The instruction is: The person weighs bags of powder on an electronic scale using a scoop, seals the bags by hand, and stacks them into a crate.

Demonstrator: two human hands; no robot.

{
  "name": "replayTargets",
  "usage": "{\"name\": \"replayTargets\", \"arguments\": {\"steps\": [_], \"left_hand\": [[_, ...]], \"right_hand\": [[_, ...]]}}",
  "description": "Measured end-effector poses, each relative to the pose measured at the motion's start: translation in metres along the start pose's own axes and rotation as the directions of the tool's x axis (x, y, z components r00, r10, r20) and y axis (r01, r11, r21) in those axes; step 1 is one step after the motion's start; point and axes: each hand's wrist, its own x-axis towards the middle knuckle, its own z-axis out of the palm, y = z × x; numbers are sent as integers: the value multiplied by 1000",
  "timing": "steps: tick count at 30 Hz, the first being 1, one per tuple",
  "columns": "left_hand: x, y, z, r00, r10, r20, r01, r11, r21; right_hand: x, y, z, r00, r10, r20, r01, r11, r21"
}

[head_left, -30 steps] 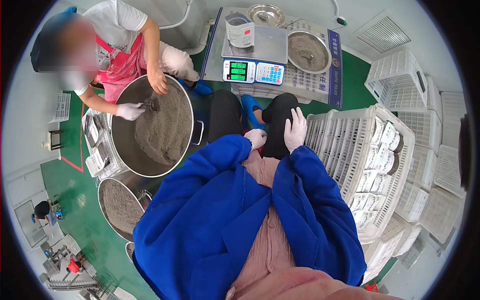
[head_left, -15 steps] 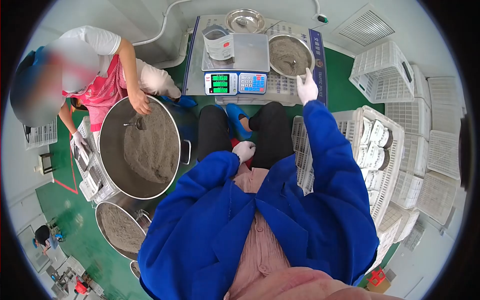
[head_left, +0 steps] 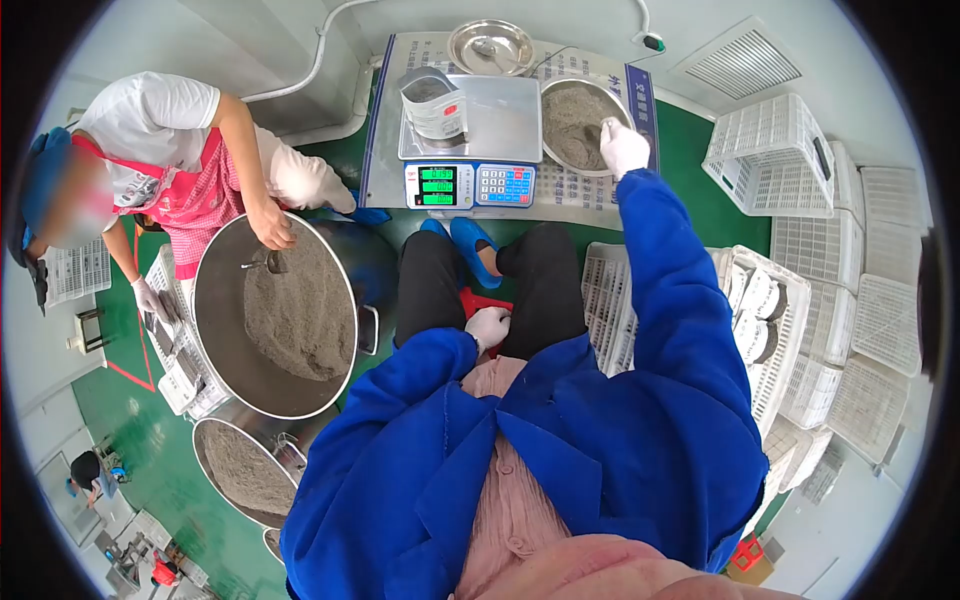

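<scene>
Okay, right hand (head_left: 624,147): gloved, over the powder bowl (head_left: 583,173), fingers bent inward; couldn't tell if they pinched a utensil.
Left hand (head_left: 488,328): gloved, loosely curled between the thighs by the red stool (head_left: 478,300), probably just parked; couldn't tell if it gripped anything.
Stand-up pouch (head_left: 437,110): upright on the scale pan (head_left: 505,120), mouth open, probably so contents could be weighed in place. Fill level not readable.
Scale console (head_left: 470,186): lit, faced the wearer, presumably for easy reading. Digits too blurry.
Powder bowl placement: just beside the pan, likely to keep reach short. Held grey-brown powder (head_left: 575,110).
Steel basin (head_left: 515,50): behind the pan, metal utensil (head_left: 484,46) inside.
Large pot (head_left: 222,330): grey-brown powder (head_left: 300,310) and a metal scoop (head_left: 275,262) inside, co-worker's bare hand (head_left: 270,226) at the scoop.
Co-worker's gloved hand (head_left: 150,300): at the packs beside that pot.
Smaller pot (head_left: 200,455): more powder (head_left: 240,470).
White crate (head_left: 780,385): printed pouches (head_left: 760,295) inside, to the wearer's right.
</scene>
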Motion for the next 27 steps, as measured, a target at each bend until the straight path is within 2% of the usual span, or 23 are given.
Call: {"name": "replayTargets", "arguments": {"steps": [2, 5, 6, 7, 9, 11, 12, 15, 21, 23, 25, 27], "left_hand": [[0, -1, 6, 1000, -6, 14, 7, 1000, -10], [6, -7, 7, 1000, -1, 21, 1, 1000, 9], [7, -10, 11, 1000, -1, 14, 1, 1000, 17], [7, -11, 12, 1000, -2, 4, 2, 1000, 25], [7, -8, 11, 1000, -5, -7, 5, 1000, 5], [3, -7, 9, 1000, 0, -13, 1, 1000, 5], [3, -8, 8, 1000, 10, -14, -10, 1000, 13], [6, -17, 14, 1000, 23, -16, -23, 999, 24], [2, -10, 12, 999, 43, -14, -42, 998, 46], [-1, -10, 11, 998, 49, -29, -47, 997, 58], [-1, -12, 12, 998, 53, -41, -50, 996, 70], [0, -15, 13, 997, 61, -47, -58, 997, 58]], "right_hand": [[-2, 2, -25, 999, 15, -51, -14, 999, 33], [-3, 21, -2, 992, 115, -59, -98, 966, 239], [-8, 23, 6, 984, 172, 55, -180, 900, 397], [-7, 40, 42, 937, 238, 254, -340, 779, 526], [-16, 46, 65, 824, 325, 464, -567, 463, 681], [-22, 56, 78, 749, 423, 510, -618, 167, 768], [-24, 62, 78, 722, 457, 519, -626, 111, 772], [-35, 73, 54, 651, 438, 620, -648, -104, 754], [-32, 78, -16, 733, 242, 636, -547, -347, 762], [-18, 55, -45, 768, 175, 616, -527, -373, 763], [0, 29, -70, 814, 115, 570, -515, -310, 799], [17, -9, -100, 850, -10, 527, -509, -277, 815]]}}
